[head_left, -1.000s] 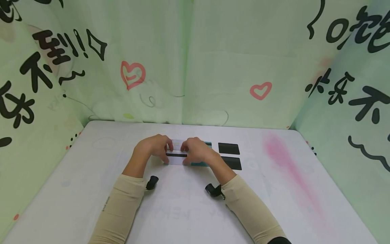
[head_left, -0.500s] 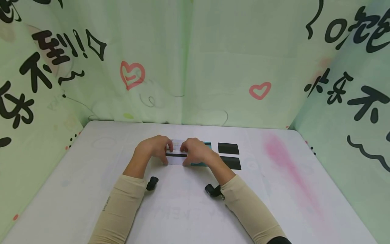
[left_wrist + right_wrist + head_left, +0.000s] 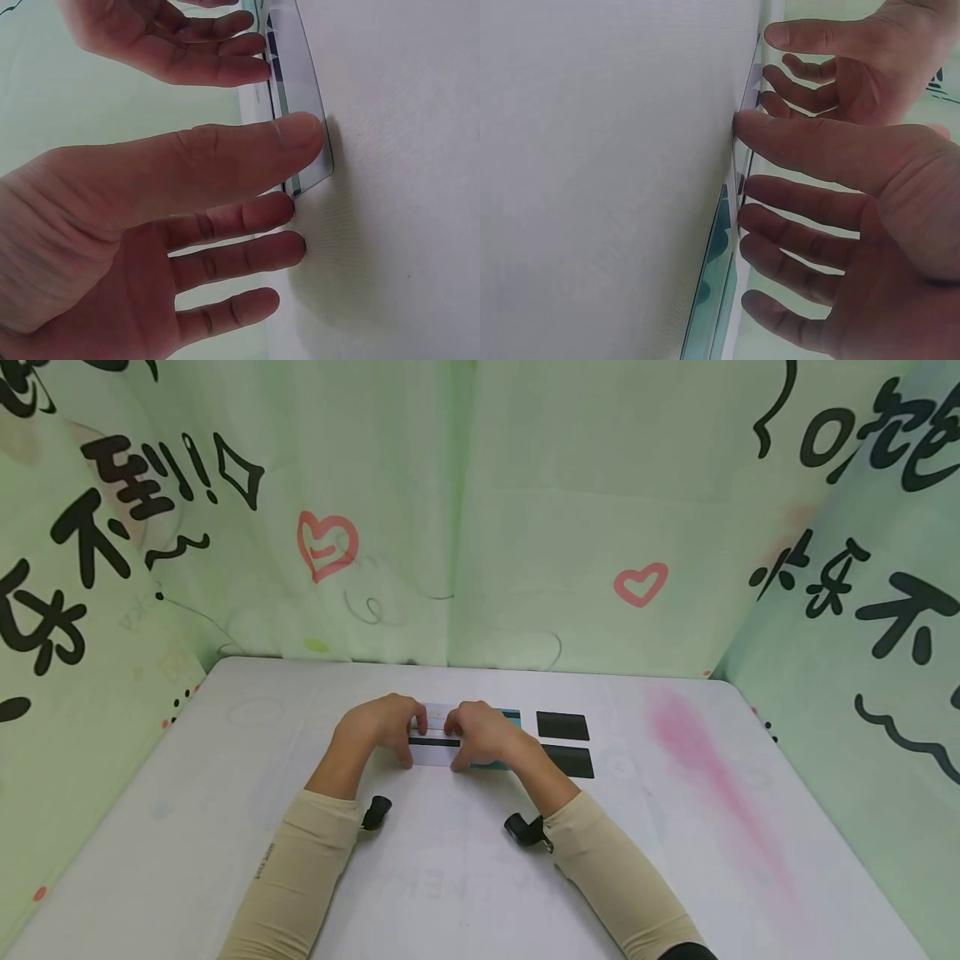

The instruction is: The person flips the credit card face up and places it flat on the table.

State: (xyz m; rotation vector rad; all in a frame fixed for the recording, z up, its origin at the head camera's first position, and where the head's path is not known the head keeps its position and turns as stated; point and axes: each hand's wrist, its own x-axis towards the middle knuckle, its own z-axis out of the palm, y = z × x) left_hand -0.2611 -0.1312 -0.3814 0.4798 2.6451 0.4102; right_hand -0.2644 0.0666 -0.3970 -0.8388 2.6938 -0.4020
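Observation:
On the white table, a lavender card with a black stripe [image 3: 435, 754] lies flat, and another pale card [image 3: 437, 716] lies just beyond it. My left hand [image 3: 382, 723] is at their left end; its thumb extends over the near lavender card's corner [image 3: 306, 90], and its fingers are straight. My right hand [image 3: 483, 732] is over the cards' right part, thumb at the near edge and fingers extended, partly hiding a near teal card [image 3: 489, 765] and a far teal card [image 3: 513, 714]. The right wrist view shows the teal card [image 3: 705, 300] beside the right fingertips.
Two black cards, one far [image 3: 562, 725] and one near [image 3: 572, 761], lie to the right of the teal ones. Green printed curtains [image 3: 540, 527] enclose the table's back and sides. Black wrist cameras [image 3: 377, 812] stick out below the hands.
Almost nothing differs. Both hands stay over the same cards, with the left hand's fingertips shifted very slightly.

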